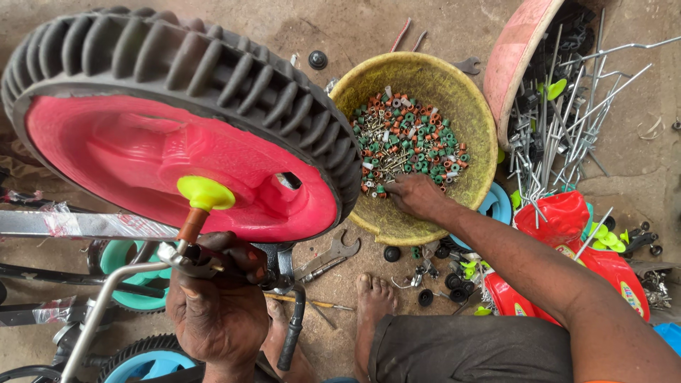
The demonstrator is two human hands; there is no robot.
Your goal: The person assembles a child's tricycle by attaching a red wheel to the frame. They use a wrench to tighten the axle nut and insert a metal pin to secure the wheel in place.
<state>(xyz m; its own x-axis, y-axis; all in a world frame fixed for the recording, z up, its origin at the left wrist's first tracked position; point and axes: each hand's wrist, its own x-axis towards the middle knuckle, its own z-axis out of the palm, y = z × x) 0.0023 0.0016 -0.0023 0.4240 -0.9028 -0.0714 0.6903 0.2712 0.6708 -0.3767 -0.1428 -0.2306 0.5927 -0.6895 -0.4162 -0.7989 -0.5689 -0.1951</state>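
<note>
L hand (220,305) clenched round metal frame/axle end (188,259), just below yellow cap (206,193) at hub of pink wheel w/ black tyre (177,156). Wheel sits on axle, cap on; looks mounted this side. R hand (415,195) reaches fwd into yellow bowl (475,142), fingertips down among small screws & green/orange spacers (404,142); pinch or loose, can't tell. Fastener not yet picked, so securing seems left. Spanner (330,255) on ground between hands.

Pink wheel (163,152) w/ black tread, tilted on axle, yellow cap (205,192) at hub, above my left. Yellow bowl (454,92) on floor, full of green/orange small parts (408,138).
</note>
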